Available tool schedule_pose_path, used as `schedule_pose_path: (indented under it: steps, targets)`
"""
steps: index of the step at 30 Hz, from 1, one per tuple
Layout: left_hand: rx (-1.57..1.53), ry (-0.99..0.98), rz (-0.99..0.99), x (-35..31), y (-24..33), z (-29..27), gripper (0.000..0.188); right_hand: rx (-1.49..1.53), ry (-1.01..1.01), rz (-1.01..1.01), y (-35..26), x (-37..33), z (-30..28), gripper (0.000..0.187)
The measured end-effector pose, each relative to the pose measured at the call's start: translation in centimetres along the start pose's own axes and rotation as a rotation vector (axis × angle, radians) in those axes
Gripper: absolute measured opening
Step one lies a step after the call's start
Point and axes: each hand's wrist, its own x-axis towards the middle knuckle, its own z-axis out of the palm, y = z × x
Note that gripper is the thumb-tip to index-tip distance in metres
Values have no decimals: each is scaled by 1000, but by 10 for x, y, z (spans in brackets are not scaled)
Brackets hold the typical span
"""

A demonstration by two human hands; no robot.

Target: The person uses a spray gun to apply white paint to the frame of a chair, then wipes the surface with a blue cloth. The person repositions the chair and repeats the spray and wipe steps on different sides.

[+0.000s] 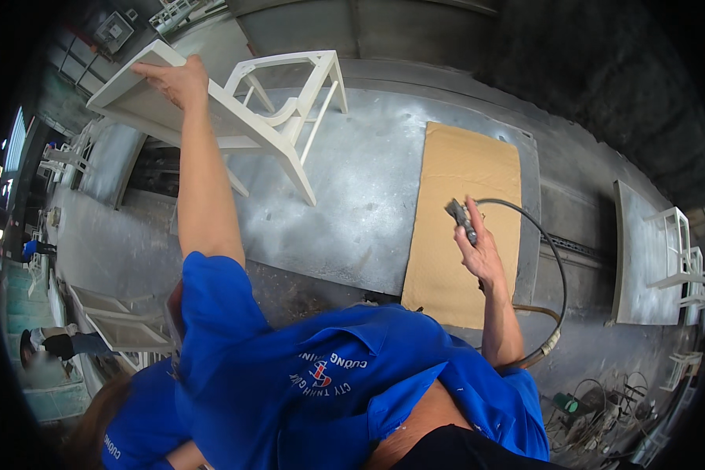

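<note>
A white wooden chair frame (286, 149) with an open seat stands on a grey metal sheet (345, 211) at the far left. My left hand (178, 82) reaches far out and is closed over the upper edge of its backrest, thumb and fingers on either side. My right hand (484, 252) grips a small dark air gun (463, 222), held above a tan cardboard sheet (439, 290). A black hose (562, 274) curves from the gun down past my right forearm. The gun's nozzle is too small and blurred to make out.
Another person in a blue shirt (141, 411) is close at my lower left. More white chair frames stand on a second metal sheet (638, 258) at the right. Unfinished frames (125, 325) lean at the left. Tangled hoses (603, 415) lie on the lower right floor.
</note>
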Motion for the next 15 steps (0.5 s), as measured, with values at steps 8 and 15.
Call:
schedule_pose_path:
  steps: [8,15]
  targets:
    - [-74,-78,-82,-73,54,-68,118,438,-44,-170,-103,35,6,59]
    - [-65,-50,127,-170,90,-141,110,248,253,-303,-121,68,33,57]
